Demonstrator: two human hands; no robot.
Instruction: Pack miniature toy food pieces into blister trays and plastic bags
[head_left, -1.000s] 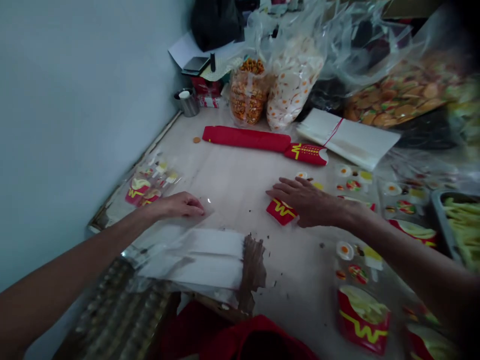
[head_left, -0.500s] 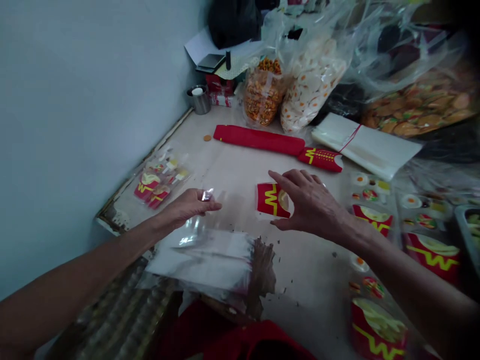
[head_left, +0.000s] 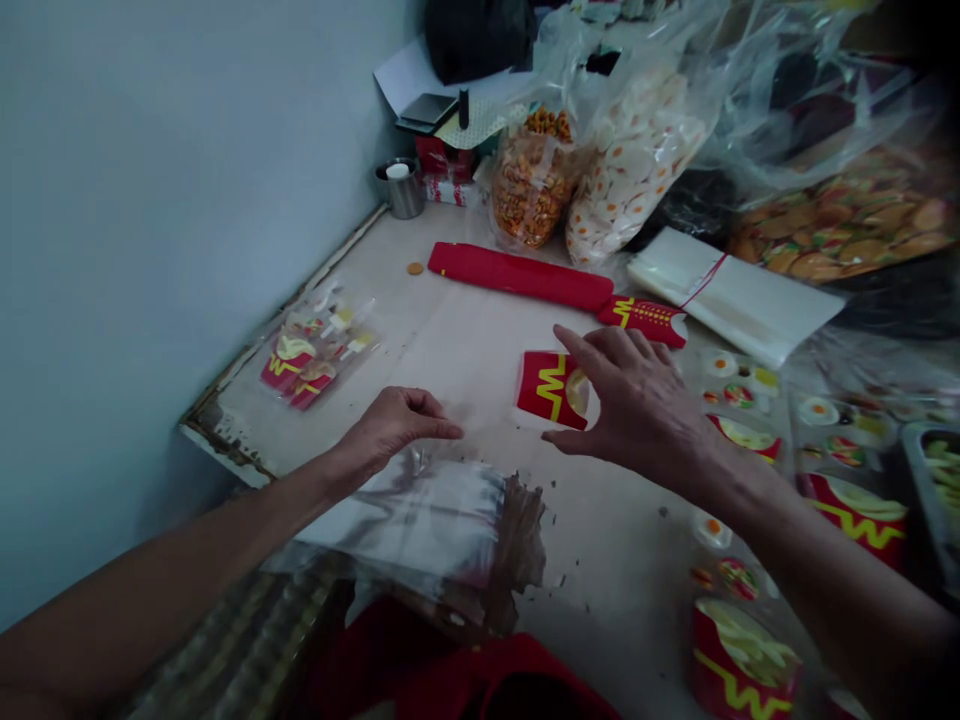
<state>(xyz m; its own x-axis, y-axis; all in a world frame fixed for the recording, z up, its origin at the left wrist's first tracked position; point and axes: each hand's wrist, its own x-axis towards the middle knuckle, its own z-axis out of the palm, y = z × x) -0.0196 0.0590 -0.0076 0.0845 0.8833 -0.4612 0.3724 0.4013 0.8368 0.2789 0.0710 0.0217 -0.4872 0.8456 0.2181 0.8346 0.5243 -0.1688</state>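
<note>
My left hand [head_left: 411, 425] is closed in a pinch over the front of the table. A barely visible clear plastic bag [head_left: 417, 462] hangs at its fingertips, above a stack of clear bags [head_left: 420, 525]. To the right, my right hand [head_left: 607, 395] has its thumb and fingers spread wide around a red french-fry carton [head_left: 550, 388] with a yellow zigzag. The carton lies flat on the table, a pale fry-like piece showing at its mouth. Whether the fingers touch it, I cannot tell.
A long row of nested red cartons [head_left: 521, 278] lies beyond the hands. Filled packets sit at left [head_left: 296, 360] and at right [head_left: 742, 640]. Bags of orange snacks [head_left: 531, 190] and egg-shaped candies [head_left: 622, 190] stand behind. Banded clear bags [head_left: 739, 295] lie at right; a metal tray [head_left: 926, 480] is at the edge.
My left hand has moved slightly right and down, and the shiny film at its fingertips shows less. My right hand remains spread around the carton. The view has shifted slightly.
</note>
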